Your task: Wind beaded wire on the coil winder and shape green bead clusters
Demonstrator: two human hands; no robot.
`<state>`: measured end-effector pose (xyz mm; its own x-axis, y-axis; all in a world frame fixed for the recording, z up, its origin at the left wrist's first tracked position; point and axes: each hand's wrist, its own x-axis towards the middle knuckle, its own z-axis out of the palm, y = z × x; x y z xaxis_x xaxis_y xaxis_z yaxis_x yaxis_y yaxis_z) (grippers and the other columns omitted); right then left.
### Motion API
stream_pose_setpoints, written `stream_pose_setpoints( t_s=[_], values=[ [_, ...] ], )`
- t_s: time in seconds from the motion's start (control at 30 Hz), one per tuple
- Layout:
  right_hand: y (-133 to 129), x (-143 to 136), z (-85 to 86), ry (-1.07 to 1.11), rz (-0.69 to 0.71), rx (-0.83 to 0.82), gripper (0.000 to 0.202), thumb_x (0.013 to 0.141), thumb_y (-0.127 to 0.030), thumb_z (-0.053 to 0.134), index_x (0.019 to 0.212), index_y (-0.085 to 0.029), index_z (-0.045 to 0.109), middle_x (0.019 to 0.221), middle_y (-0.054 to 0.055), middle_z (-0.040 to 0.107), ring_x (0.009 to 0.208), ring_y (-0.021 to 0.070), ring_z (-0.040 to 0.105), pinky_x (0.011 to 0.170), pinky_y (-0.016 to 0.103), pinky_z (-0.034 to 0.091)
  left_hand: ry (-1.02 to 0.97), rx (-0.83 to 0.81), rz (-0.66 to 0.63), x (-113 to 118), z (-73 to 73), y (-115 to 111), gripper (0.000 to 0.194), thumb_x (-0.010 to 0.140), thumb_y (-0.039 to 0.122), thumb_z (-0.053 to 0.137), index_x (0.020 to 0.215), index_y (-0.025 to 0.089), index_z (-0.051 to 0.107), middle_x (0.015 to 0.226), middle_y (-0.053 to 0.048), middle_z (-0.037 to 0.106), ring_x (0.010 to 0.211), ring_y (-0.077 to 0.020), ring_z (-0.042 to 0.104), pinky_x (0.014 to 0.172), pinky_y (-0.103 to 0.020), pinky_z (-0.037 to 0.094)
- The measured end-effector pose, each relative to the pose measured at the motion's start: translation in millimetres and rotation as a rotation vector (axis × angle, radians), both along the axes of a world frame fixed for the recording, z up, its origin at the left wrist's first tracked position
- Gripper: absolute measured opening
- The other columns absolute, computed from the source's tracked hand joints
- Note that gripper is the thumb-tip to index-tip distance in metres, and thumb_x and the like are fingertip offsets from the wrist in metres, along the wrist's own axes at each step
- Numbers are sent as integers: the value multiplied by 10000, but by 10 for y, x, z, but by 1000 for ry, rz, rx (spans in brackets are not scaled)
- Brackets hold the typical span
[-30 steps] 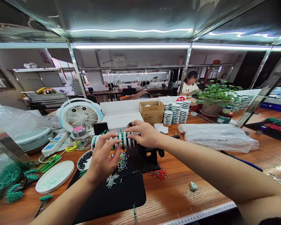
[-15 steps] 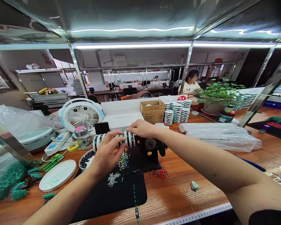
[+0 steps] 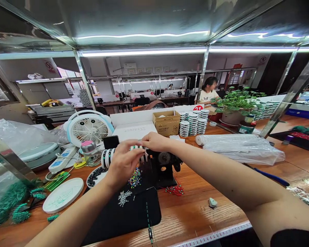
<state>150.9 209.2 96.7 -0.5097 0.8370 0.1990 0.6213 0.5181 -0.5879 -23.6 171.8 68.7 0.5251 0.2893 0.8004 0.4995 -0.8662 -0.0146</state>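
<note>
Both hands bending over a row of white spools

The row of white spools (image 3: pixel 109 157) is lying near the middle of the scene, just left of a black machine (image 3: pixel 164 168) standing on the tabletop (image 3: pixel 190 206). Its long axis is running left to right, nearly level, the right end pointing at the machine, the flat spool sides facing left and right.

The left hand (image 3: pixel 125 159) is reaching across the row from the near side, its fingers bending with a narrow gap between thumb and forefinger; whether they are pinching anything is impossible to tell. The right hand (image 3: pixel 156 141) is arching over the right end, its fingers curling downward; their grip is hidden.

Left of the row's near side, a round dish (image 3: pixel 101 179) is holding slim dark pieces. Farther left, a white plate (image 3: pixel 77 185) is carrying thin green strands. Behind the dish, a glass jar (image 3: pixel 89 152) is standing under a pink-topped lid, its contents unclear. On the far side, a cardboard box (image 3: pixel 167 126) is holding something white, and a pot (image 3: pixel 231 117) to its right is holding a leafy plant (image 3: pixel 238 101).
</note>
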Motion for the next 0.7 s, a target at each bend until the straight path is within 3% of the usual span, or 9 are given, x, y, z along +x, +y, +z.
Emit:
stream_pose_setpoints(
  t_s=[0.13,0.23,0.3,0.37,0.47,0.63,0.7],
  values=[
    [5,21,46,-22,-43,6,394,892,-351,385,615,-125,552,566,-15,459,555,98,375,539,230,297,-365,-356,-38,67,142,104,98,819,252,592,823,194,670,941,-54,595,933,-187,563,832,-335,457],
    [-8,96,102,-11,-52,12,350,901,-338,384,798,-104,623,769,57,609,669,129,501,621,239,369,-555,-639,-80,92,222,161,162,761,328,653,799,170,664,934,-57,628,883,-186,584,797,-316,462],
    [-37,150,111,-19,-24,8,351,838,-397,505,999,-103,609,958,100,632,801,163,554,694,251,406,-622,-794,-84,100,260,168,227,725,367,684,817,161,661,911,-56,650,840,-177,593,771,-303,462],
    [-75,173,80,-37,-1,14,559,710,-460,649,1132,-106,550,1075,128,610,895,202,566,742,275,426,-646,-882,-68,110,295,158,277,696,397,705,830,157,667,879,-57,668,808,-175,599,742,-292,464],
    [-130,143,-9,-39,-27,42,672,601,-497,722,1126,-123,530,1039,122,624,862,224,585,714,304,446,-609,-900,-33,137,355,144,294,700,421,693,840,163,680,879,-65,688,789,-183,612,719,-293,471],
    [-193,85,-109,-37,-117,113,766,557,-552,724,1148,-143,459,983,108,627,820,237,590,649,317,442,-306,-570,37,196,469,200,188,823,356,555,854,192,641,810,-31,684,763,-176,638,714,-289,478],
    [-214,84,-123,-43,-130,143,789,558,-572,713,1159,-145,432,995,115,620,840,248,588,642,315,436,-238,-586,32,226,515,249,185,856,357,497,877,196,586,738,-13,668,661,-166,650,618,-270,483]
  ],
)
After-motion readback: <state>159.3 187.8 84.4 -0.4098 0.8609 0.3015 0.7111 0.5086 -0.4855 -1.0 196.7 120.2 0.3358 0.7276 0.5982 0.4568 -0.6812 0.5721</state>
